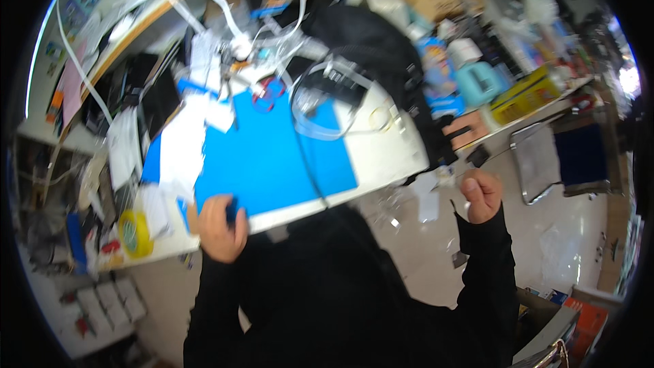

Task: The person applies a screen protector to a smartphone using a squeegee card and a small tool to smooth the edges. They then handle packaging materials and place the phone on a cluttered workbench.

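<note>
My left hand [222, 227] is at the front edge of the white table [263, 221], beside a blue mat [276, 163]. Something dark shows between its thumb and fingers; blur hides whether it is held. My right hand [482, 196] hovers over the floor, right of the table, with its fingers curled in and no held object visible. Just above it is a small dark block [477, 156]. A black cable [306, 163] runs over the mat to the table edge. Near the back of the mat lie a clear coiled tube [319, 133] and a red-rimmed ring-shaped object [268, 94].
White paper [181, 148] and a yellow tape roll [135, 233] lie at left. A black bag [368, 30] covers the table's back right. Beyond it are a turquoise container [477, 82] and a yellow box [526, 94]. A metal-framed chair [534, 163] stands at right.
</note>
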Tool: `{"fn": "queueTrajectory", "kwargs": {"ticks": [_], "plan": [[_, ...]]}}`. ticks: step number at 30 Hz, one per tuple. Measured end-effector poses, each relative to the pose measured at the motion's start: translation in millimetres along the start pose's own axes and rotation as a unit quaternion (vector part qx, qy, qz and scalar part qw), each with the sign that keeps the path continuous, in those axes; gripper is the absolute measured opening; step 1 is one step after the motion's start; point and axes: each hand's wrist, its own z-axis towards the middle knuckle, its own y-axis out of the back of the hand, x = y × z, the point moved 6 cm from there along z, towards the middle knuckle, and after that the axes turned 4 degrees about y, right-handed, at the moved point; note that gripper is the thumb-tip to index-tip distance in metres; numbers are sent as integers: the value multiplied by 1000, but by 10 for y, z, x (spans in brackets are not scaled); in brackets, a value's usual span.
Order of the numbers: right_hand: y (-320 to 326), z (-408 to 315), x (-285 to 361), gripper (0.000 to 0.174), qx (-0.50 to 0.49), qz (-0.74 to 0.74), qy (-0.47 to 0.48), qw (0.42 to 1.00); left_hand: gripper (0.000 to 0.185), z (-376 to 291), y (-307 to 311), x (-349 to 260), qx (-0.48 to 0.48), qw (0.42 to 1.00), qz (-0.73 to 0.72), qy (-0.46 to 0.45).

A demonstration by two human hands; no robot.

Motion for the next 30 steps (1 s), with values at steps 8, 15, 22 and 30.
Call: {"fn": "queueTrajectory", "kwargs": {"ticks": [8, 15, 22, 30], "plan": [[179, 2176, 1353, 14, -41, -231, 249, 940, 27, 35, 80, -14, -13, 999, -36, -26], [-738, 3777, 515, 32, 66, -682, 389, 615, 24, 11, 76, 30, -4, 999, -50, -11], [-711, 3820, -15, 18, 198, -697, 206, 658, 24, 8, 37, 68, 2, 999, -48, -1], [-772, 4161, -99, 20, 164, -481, 178, 842, 23, 111, 12, 1, 4, 1000, -23, 0]]}}
